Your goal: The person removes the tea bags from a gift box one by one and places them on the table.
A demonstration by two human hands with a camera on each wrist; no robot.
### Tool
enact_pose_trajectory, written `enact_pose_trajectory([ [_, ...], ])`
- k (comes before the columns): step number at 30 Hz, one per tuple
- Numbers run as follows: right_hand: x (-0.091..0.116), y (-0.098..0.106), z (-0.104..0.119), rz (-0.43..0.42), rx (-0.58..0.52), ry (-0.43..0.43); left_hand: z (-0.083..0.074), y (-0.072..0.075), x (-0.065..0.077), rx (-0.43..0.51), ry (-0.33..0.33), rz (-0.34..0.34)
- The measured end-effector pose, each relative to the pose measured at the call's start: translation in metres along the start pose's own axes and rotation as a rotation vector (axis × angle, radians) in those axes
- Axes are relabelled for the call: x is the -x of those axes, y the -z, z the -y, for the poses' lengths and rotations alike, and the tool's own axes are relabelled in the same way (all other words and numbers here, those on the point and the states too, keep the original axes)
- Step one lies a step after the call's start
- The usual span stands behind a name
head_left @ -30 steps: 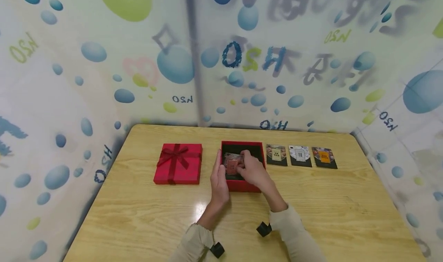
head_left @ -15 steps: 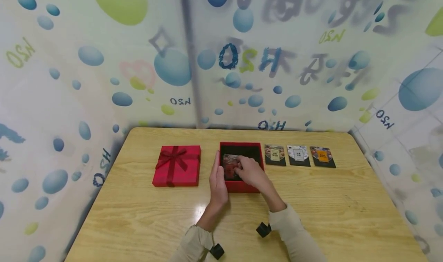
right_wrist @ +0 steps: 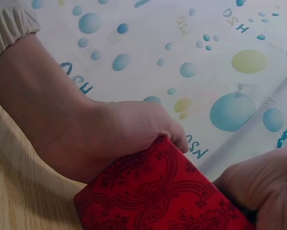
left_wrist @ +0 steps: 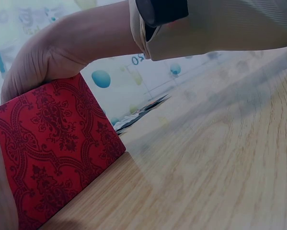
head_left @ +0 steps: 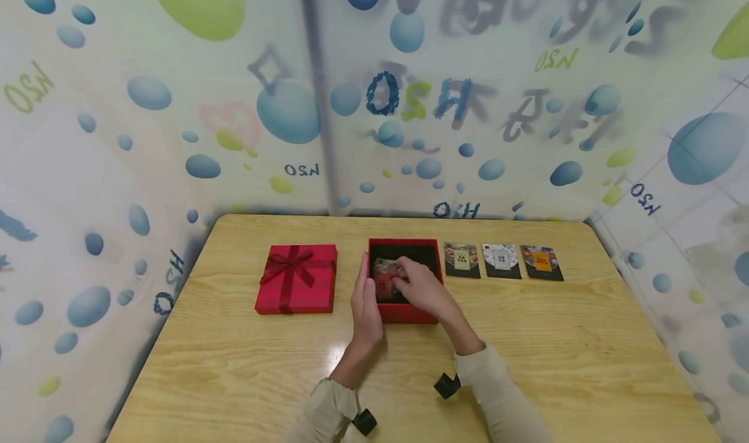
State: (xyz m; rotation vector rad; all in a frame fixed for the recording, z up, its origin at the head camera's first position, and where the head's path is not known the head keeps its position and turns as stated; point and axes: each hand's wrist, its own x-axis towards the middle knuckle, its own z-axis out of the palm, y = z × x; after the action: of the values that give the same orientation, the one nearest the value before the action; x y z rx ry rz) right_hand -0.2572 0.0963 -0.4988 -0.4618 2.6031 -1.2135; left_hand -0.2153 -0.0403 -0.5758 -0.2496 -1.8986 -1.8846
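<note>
An uncovered red gift box [head_left: 406, 313] with a dark inside stands near the table's middle. My left hand [head_left: 365, 309] rests along its left side, fingers straight and together. Reaching in over the box, my right hand [head_left: 422, 290] pinches a small packet with a red label [head_left: 383, 283] close to the left wall. The packet's right side is hidden by fingers. In the left wrist view the patterned box wall [left_wrist: 57, 143] hides my right fingertips. The right wrist view shows my left hand [right_wrist: 129, 127] against the box [right_wrist: 148, 191].
Left of the box lies its red lid [head_left: 296, 280] with a dark red ribbon bow. A row of flat packets stands to the right: one with a yellowish label [head_left: 462, 261], one white [head_left: 501, 261], one orange [head_left: 541, 263]. A printed wall backs the wooden table [head_left: 234, 365].
The red-labelled packet has shifted and tilted a little inside the box under my right fingers. My left hand keeps its place. The head view has turned slightly.
</note>
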Motion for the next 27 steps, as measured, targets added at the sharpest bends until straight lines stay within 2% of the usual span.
enact_pose_trajectory([
  [8,0.003,0.004,-0.001,0.049,-0.178,0.022,0.000,0.003,0.001,-0.009,0.011,0.004],
  [15,0.006,0.019,-0.001,0.038,-0.189,0.082,0.000,0.001,-0.001,0.018,0.007,0.014],
  [22,0.010,0.037,0.004,0.037,-0.237,0.068,0.000,0.001,-0.002,0.019,0.051,0.001],
  [27,0.018,0.048,0.002,0.000,-0.275,0.061,-0.002,0.001,-0.001,0.004,0.078,0.011],
])
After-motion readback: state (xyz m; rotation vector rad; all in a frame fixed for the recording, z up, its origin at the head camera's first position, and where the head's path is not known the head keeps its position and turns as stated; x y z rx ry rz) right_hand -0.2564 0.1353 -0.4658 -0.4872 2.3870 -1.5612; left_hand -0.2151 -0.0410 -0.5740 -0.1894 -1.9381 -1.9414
